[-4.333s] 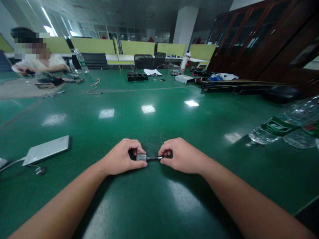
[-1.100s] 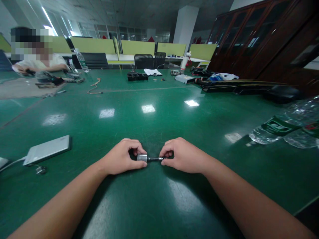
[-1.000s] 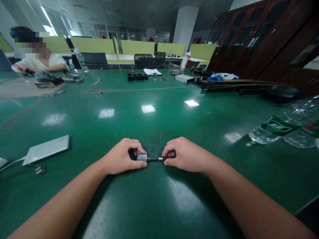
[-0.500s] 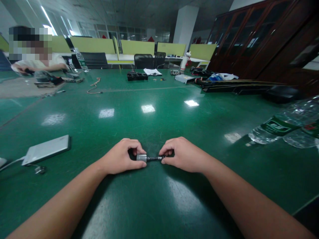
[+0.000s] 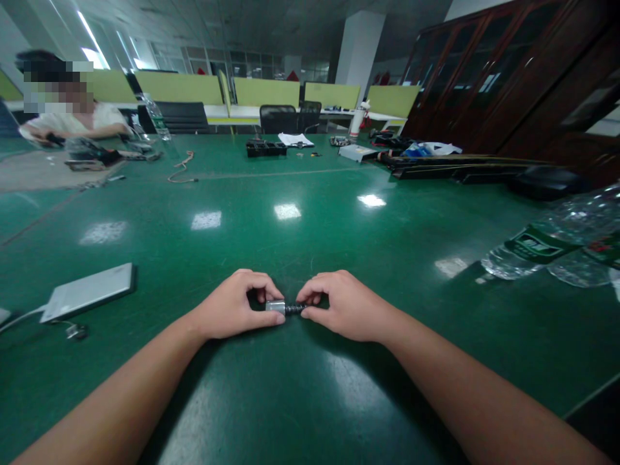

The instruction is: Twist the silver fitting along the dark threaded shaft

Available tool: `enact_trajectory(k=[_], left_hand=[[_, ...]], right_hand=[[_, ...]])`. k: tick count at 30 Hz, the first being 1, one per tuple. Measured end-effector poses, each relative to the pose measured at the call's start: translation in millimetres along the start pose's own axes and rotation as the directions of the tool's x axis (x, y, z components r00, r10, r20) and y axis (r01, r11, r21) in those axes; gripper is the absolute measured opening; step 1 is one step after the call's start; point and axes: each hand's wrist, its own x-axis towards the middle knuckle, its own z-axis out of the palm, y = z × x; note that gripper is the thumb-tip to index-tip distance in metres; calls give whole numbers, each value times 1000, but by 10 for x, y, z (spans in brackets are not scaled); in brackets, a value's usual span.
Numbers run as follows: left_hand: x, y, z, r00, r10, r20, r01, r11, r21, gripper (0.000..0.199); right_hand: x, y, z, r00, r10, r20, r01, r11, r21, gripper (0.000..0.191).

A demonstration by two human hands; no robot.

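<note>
I note: left hand [image 5: 232, 309] pinches metal cylinder [image 5: 275, 307]; right hand [image 5: 347, 307] pinches dark spring [image 5: 292, 309], cylinder's three o'clock. Step seemingly spring-handling; next move calls for steady alignment.

Worktop [image 5: 290, 248]: green and glossy, with fine scratches, a thin line across its farther part and bright squares of reflected light.
Near left: a pale flat power bank [image 5: 90, 292], a white cable [image 5: 24, 321] at its left end, a small metal piece [image 5: 75, 331] just beside.
Far left: a pale patch [image 5: 24, 175], perhaps a sheet; a loose cord [image 5: 180, 170] lies to its right.
Far middle: a black tray [image 5: 266, 150] with compartments, papers [image 5: 292, 139] just behind, a white box [image 5: 357, 153] farther right.
Far right: long dark panels [image 5: 436, 170], near a black rounded object [image 5: 545, 183].
Right side: two clear bottles [image 5: 535, 245], overlapping in view.
</note>
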Motion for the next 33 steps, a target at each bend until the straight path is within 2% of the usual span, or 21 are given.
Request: enact_trajectory(k=[4, 17, 33], left_hand=[[11, -7, 9, 1000, -13, -10, 14, 998, 54, 24], [26, 3, 7, 1000, 21, -1, -21, 997, 78, 21], [18, -17, 2, 1000, 25, 2, -25, 997, 77, 22]], right_hand=[[31, -24, 60, 998, -57, -5, 57, 998, -6, 16], [59, -33, 100, 996, -89, -19, 88, 995, -57, 11], [42, -53, 42, 998, -47, 33, 49, 995, -85, 13]])
